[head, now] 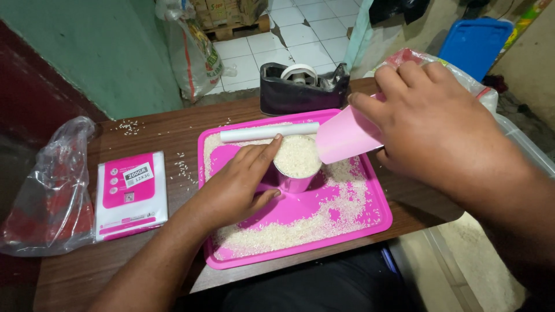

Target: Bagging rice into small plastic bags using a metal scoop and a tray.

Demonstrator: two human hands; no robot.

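Rice (pixel 296 155) heaps the cup (pixel 293 180), which the left hand (pixel 240 185) clasps steady on the tray (pixel 370 228) catching spills, while the right hand (pixel 430 124) grips a tilted pink scoop (pixel 344 137), seemingly emptied.

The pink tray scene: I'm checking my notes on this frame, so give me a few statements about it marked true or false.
1. The left hand wraps around a cup full of rice. True.
2. The right hand holds a metal spoon. False: it holds a pink scoop tilted over the cup.
3. The cup stands on the pink tray. True.
4. The tape dispenser sits on the tray. False: it stands on the table behind it.
5. Loose rice lies scattered in the tray. True.
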